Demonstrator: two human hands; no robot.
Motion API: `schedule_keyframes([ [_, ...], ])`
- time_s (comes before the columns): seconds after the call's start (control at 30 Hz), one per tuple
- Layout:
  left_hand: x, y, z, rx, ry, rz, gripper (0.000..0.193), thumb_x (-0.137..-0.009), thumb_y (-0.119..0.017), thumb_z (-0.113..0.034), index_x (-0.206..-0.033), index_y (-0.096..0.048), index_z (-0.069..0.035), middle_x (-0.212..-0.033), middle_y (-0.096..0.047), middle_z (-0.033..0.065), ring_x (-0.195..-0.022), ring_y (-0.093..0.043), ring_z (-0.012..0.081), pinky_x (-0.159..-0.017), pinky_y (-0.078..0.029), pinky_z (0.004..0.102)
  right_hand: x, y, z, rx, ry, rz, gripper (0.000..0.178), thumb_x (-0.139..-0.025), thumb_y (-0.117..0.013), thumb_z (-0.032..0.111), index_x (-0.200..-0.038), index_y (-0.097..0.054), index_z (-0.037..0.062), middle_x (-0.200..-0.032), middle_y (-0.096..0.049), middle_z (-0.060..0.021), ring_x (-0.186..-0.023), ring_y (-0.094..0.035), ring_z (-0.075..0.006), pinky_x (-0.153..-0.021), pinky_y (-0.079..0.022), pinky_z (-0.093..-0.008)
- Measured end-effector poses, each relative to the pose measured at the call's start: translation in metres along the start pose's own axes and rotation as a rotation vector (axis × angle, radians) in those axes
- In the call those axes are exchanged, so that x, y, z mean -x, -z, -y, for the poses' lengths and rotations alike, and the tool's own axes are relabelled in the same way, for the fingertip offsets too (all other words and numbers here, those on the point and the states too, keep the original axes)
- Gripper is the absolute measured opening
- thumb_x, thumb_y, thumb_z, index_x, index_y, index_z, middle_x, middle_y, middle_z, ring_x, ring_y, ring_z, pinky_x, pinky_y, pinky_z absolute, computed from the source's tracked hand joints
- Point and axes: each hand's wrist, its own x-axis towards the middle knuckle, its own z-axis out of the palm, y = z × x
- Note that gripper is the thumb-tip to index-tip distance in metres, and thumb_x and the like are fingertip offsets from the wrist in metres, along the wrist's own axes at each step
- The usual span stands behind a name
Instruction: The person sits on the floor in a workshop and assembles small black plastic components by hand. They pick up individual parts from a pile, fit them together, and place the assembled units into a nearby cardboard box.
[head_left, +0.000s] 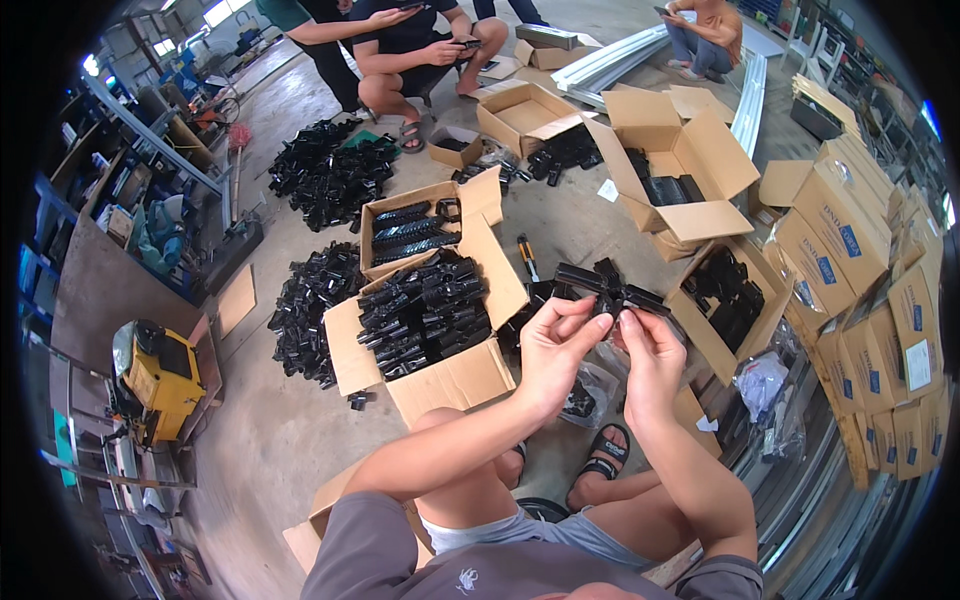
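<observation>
In front of me, my left hand (563, 345) and my right hand (650, 355) are raised close together, each closed in a pinch on a black part. This black part (640, 296) has arms sticking out from its middle; its exact kind I cannot make out. My thumbs meet near its centre, and the fingers hide some of it. Just left of my hands stands an open cardboard box (455, 388) piled with similar black parts (425, 305). Beyond my left hand, an orange-and-black tool (528, 258) leans upright. An open carton (715, 357) with black pieces stands right of my hands.
Heaps of black parts (330, 172) lie on the concrete floor. Larger open cartons (735, 175) stand farther off, and stacked closed cartons (830, 250) line the right. A yellow machine (160, 380) is at left. People sit and stand at the back, several holding small objects.
</observation>
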Motion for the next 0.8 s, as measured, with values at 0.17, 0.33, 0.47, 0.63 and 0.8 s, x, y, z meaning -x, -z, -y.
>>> schedule_keyframes([
  [0.17, 0.000, 0.000, 0.003, -0.019, -0.049, 0.023, 0.020, -0.089, -0.070, 0.005, -0.105, -0.061, -0.002, -0.105, -0.070, 0.0092, -0.097, -0.066, 0.0113, -0.087, -0.054, 0.0254, -0.002, 0.001, -0.005, 0.021, -0.009, 0.001, 0.019, -0.098, -0.063, 0.012, -0.111, -0.065, -0.0019, -0.098, -0.068, -0.0027, -0.085, -0.061, -0.0072, -0.076, -0.050, -0.0233],
  [0.33, 0.000, 0.000, 0.006, -0.030, -0.036, 0.015, 0.019, -0.089, -0.070, 0.005, -0.104, -0.061, -0.002, -0.103, -0.071, 0.0093, -0.097, -0.066, 0.0113, -0.087, -0.054, 0.0262, 0.001, -0.003, -0.002, -0.136, -0.103, -0.040, 0.017, -0.097, -0.065, 0.014, -0.110, -0.066, 0.0038, -0.102, -0.068, -0.0014, -0.087, -0.060, -0.0072, -0.078, -0.048, -0.0246],
  [0.47, 0.001, -0.001, 0.007, -0.051, -0.027, 0.006, 0.018, -0.089, -0.069, 0.004, -0.104, -0.061, -0.001, -0.103, -0.071, 0.0096, -0.096, -0.066, 0.0111, -0.086, -0.053, 0.0262, 0.002, 0.000, -0.004, -0.251, -0.178, -0.045, 0.017, -0.095, -0.067, 0.013, -0.110, -0.067, 0.0057, -0.103, -0.069, -0.0009, -0.090, -0.059, -0.0078, -0.081, -0.047, -0.0255],
  [0.63, 0.001, 0.000, 0.007, -0.032, -0.021, 0.016, 0.019, -0.089, -0.070, 0.004, -0.105, -0.061, -0.001, -0.104, -0.071, 0.0101, -0.096, -0.066, 0.0110, -0.087, -0.053, 0.0266, 0.003, 0.002, -0.001, -0.248, -0.195, -0.039, 0.017, -0.094, -0.068, 0.012, -0.110, -0.069, 0.0058, -0.105, -0.069, -0.0013, -0.092, -0.061, -0.0088, -0.082, -0.046, -0.0262],
  [0.8, 0.001, 0.000, 0.009, -0.046, -0.040, 0.021, 0.019, -0.089, -0.070, 0.004, -0.105, -0.062, 0.000, -0.104, -0.071, 0.0104, -0.096, -0.066, 0.0110, -0.087, -0.053, 0.0267, 0.003, 0.007, 0.002, -0.189, -0.186, -0.037, 0.019, -0.094, -0.068, 0.012, -0.111, -0.070, 0.0048, -0.103, -0.070, -0.0017, -0.093, -0.062, -0.0092, -0.082, -0.046, -0.0260],
])
